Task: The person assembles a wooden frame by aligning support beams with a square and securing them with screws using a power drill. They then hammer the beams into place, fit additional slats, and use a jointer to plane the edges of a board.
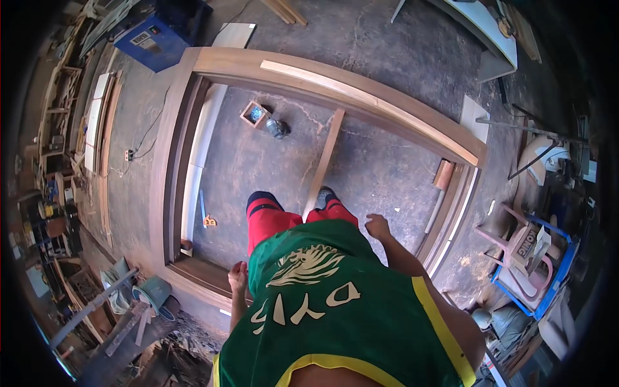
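Two loosely curled, seemingly empty hands, left hand [238, 277] nearer its edge than right hand [377, 227], hang within a crosswise-lying rectangular wooden frame [225, 63]

The frame [169, 142] looks smooth wood — the floor [258, 158] rough, matt concrete.

"How's the light?"
"Cool and rather dim, fairly even over the grey floor [284, 158]; I can't tell where it comes from. The pale wooden strip [342, 84] catches it well, while the inner sides of the wooden frame [169, 142] sink into shadow."
"Any glare?"
"A mild sheen on the white surface [493, 29], upper right."
"And sharpness?"
"Best near the middle: the print on the green shirt [380, 303] is clear. Outward, the shelving [58, 129] turns soft, straight edges bow, and the corners go black."
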Tool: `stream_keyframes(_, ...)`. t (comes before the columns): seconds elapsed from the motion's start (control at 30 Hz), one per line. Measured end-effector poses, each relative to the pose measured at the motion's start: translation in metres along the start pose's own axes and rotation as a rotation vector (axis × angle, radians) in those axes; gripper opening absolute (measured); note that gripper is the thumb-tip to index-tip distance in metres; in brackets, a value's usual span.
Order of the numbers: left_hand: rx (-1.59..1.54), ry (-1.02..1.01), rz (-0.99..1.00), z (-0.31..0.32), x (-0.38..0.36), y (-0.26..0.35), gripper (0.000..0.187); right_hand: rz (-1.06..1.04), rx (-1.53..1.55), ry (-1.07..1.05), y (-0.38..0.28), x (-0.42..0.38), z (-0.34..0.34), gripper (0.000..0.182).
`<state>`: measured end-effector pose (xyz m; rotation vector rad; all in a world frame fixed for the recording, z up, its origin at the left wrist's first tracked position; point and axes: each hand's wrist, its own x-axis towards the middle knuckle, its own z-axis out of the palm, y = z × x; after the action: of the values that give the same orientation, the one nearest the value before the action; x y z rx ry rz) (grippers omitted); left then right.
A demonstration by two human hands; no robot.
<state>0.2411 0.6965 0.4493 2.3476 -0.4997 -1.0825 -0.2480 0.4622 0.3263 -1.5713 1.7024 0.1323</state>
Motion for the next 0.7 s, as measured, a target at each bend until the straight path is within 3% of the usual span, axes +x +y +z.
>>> stream_keyframes(0.1, 0.160, -0.069, -0.024, -0.025, 0.077, 0.037, 0.037, 0.144, 0.027, -0.070, -0.010, -0.009, 0.016, 0.042)
stream_keyframes(0.2, 0.310, -0.124, 0.079, -0.057, 0.189, 0.076, 0.035, 0.280, 0.065, -0.089, -0.049, 0.002, 0.033, 0.041)
stream_keyframes(0.27, 0.483, -0.166, 0.299, -0.062, 0.286, 0.111, 0.032, 0.293, 0.132, -0.107, -0.080, 0.027, 0.047, 0.042)
stream_keyframes(0.33, 0.675, -0.250, 0.661, -0.057, 0.408, 0.125, 0.026, 0.425, 0.163, -0.002, -0.125, 0.069, 0.067, 0.038)
stream_keyframes(0.37, 0.676, -0.280, 0.648, -0.044, 0.457, 0.158, 0.024, 0.384, 0.297, 0.116, -0.160, 0.093, 0.064, 0.036)
stream_keyframes(0.4, 0.656, -0.296, 0.612, -0.015, 0.486, 0.189, 0.023, 0.382, 0.289, 0.101, -0.170, 0.129, 0.079, 0.036)
stream_keyframes(0.47, 0.768, -0.411, 0.635, 0.032, 0.557, 0.215, 0.021, 0.446, 0.424, 0.206, -0.192, 0.177, 0.125, 0.034)
stream_keyframes(0.5, 0.783, -0.462, 0.700, 0.057, 0.593, 0.217, 0.021, 0.417, 0.339, 0.230, -0.217, 0.207, 0.136, 0.035)
stream_keyframes(0.7, 0.701, -0.502, 0.902, 0.212, 0.741, 0.215, 0.021, 0.230, 0.260, 0.039, -0.226, 0.365, 0.272, 0.049)
